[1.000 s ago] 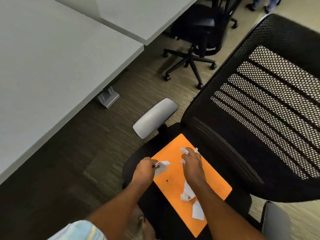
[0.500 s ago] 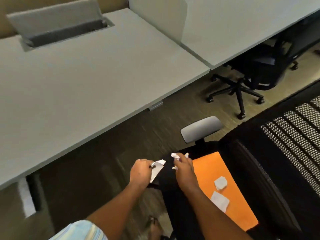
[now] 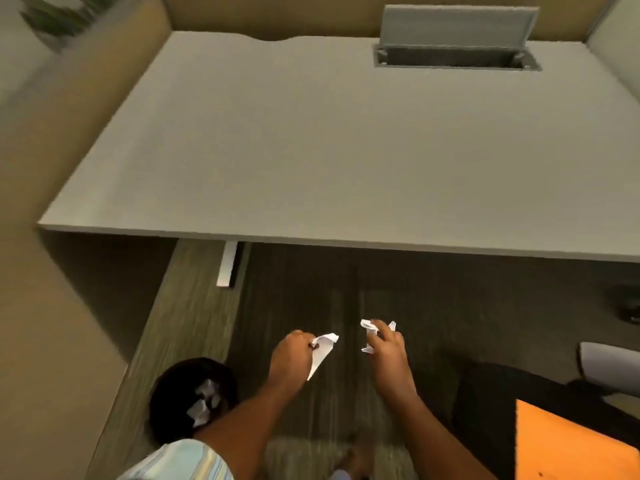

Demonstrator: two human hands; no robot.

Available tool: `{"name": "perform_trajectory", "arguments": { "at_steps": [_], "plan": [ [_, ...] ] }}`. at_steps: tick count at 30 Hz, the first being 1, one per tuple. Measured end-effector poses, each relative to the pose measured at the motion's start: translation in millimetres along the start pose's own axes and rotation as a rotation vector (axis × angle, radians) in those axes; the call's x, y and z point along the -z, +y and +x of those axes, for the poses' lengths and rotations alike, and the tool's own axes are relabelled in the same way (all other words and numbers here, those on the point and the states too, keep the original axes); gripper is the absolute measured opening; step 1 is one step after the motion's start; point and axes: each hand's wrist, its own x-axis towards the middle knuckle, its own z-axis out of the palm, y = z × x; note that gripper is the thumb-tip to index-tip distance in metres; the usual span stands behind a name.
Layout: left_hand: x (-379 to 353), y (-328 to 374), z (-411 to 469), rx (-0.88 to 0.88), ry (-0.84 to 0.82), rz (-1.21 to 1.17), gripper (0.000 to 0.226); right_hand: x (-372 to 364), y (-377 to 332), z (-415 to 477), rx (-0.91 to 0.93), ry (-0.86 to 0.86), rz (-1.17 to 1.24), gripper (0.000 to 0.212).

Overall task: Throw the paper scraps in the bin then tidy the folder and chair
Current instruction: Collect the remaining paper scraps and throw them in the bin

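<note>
Left hand [image 3: 292,356] pinched 1 white scrap [image 3: 322,353] at its top corner. The scrap's long edge hung down and back toward my wrist. Right hand [image 3: 389,355] was curled round a small bunch of crumpled scraps [image 3: 369,329]; count unclear.

Both forearms reached forward, backs of hands up, over the floor [image 3: 194,323] just short of the desk [image 3: 346,150] edge.

The bin [image 3: 159,410] sat low on my left, nearer my body than either hand, with white pieces [image 3: 204,401] already in it. Its mouth is round, so approach angle should not matter. Left hand was the nearer of the 2; the right would need to cross over.

The orange folder [image 3: 568,448] lay on the chair [image 3: 502,403] at far right, untouched.
</note>
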Motion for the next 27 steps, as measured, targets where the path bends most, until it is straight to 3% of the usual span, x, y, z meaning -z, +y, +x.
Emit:
{"name": "perform_trajectory", "arguments": {
  "at_steps": [6,10,13,16,21,27],
  "plan": [
    [69,-112,-27,0.272,0.173,-0.048,0.042,-88,-96,16,0.074,-0.235,0.044,0.037],
    [106,-182,-40,0.338,0.237,-0.071,0.041,-141,-157,18,0.131,-0.326,0.083,0.038],
    [123,-223,-46,0.414,0.278,-0.092,0.038,-175,-195,14,0.335,-0.351,0.028,0.035],
    [133,-263,-49,0.509,0.288,-0.15,0.029,-209,-230,14,0.396,-0.403,0.01,0.027],
    [139,-321,-45,0.682,0.258,-0.22,0.022,-273,-272,12,0.311,-0.504,0.1,0.025],
    [131,-378,-25,0.725,0.251,-0.267,0.02,-348,-296,9,0.238,-0.635,0.096,0.023]
  ]
}}
